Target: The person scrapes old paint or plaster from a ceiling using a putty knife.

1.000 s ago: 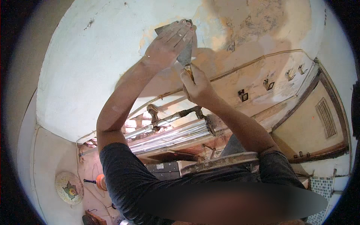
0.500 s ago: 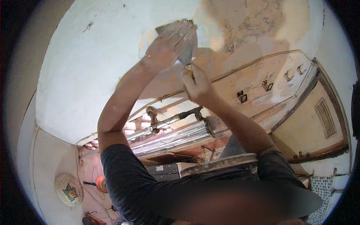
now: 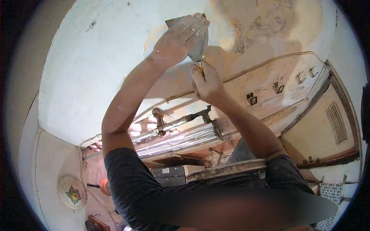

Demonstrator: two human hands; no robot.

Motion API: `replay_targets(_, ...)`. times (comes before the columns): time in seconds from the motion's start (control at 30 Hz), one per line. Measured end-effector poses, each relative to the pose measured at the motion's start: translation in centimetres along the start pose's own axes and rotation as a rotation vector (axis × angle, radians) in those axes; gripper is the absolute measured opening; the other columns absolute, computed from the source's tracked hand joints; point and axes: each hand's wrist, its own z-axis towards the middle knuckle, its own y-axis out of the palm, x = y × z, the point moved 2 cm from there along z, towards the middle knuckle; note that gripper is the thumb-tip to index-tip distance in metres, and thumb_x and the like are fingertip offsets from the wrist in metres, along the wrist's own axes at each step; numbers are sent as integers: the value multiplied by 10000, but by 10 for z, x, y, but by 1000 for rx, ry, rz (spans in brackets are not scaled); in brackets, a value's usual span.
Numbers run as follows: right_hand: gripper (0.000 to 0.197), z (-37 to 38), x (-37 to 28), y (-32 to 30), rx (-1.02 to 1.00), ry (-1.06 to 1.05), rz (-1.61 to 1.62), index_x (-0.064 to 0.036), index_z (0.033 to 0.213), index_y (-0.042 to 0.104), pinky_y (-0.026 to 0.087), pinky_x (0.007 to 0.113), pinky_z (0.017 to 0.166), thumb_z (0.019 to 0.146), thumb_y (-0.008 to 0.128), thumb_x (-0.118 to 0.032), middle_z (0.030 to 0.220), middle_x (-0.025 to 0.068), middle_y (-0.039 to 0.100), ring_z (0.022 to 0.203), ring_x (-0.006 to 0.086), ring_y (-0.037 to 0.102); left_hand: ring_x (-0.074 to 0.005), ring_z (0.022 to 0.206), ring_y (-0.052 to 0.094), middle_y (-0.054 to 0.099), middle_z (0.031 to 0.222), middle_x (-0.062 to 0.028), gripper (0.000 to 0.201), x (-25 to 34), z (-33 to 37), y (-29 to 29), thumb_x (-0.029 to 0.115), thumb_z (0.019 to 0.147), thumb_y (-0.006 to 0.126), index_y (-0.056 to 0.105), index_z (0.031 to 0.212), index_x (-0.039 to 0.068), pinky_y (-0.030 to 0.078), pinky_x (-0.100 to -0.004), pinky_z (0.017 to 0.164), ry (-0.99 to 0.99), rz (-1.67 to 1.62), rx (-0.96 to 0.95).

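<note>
Overhead, my right hand [image 3: 210, 84] is closed around the handle of a putty knife [image 3: 197, 52] with a wide, flared grey metal blade. My left hand [image 3: 181, 38] lies over the blade with its fingers stretched toward the far edge, covering most of it. One dark blade corner shows left of the fingers, and a strip of metal shows to their right. The blade is up against the white painted ceiling [image 3: 96, 69], beside a bare, tan, stained patch [image 3: 262, 27]. Whether the blade's edge touches the surface is hidden by my fingers.
A cable [image 3: 269, 61] runs along the ceiling's edge. Below are a pipe [image 3: 181, 121], wall hooks [image 3: 252, 99] and a brown-framed door [image 3: 339, 115]. A decorated round plate [image 3: 72, 192] and an orange pan [image 3: 104, 186] hang at lower left.
Both hands and the putty knife have shifted slightly right in view, with the left fingertips a little higher. My grip on the handle is the same.
</note>
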Motion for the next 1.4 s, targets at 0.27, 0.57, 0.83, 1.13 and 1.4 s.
replay_targets(0.27,180,-1,-1,-2,-23,-96,-62,29,945,516,419,457,649,975,530,-148,781,204,529,706,352,546,-261,1367,452,505,1443,-134,615,3,5,-4,99,795,580,497,1399,11,351,-394,1170,20,12,21)
replay_targets(0.57,154,-4,-5,-5,1,-1,-26,19,938,519,425,442,636,959,526,-134,756,218,509,683,369,532,-266,1370,445,496,1445,-139,550,5,8,-2,91,841,564,512,1382,7,361,-398,1168,48,18,68)
replay_targets(0.83,161,5,5,-17,57,-235,-229,19,879,494,421,445,626,941,532,-125,739,226,509,669,363,527,-266,1353,456,516,1420,-146,545,1,17,9,128,853,576,510,1378,-4,365,-393,1159,45,33,22)
replay_targets(1.13,187,21,19,-39,108,-144,-159,-52,929,491,369,259,449,1014,492,-218,611,-9,459,489,78,456,-244,1334,484,577,1354,-117,468,6,37,16,138,878,579,577,1330,19,337,-377,1180,94,162,-4)
replay_targets(1.4,190,-13,11,-48,54,287,-25,-1,930,521,444,417,573,950,543,-189,701,164,532,653,262,561,-281,1411,385,444,1492,-147,560,36,33,8,102,895,533,431,1435,-12,303,-388,1202,-1,106,-209)
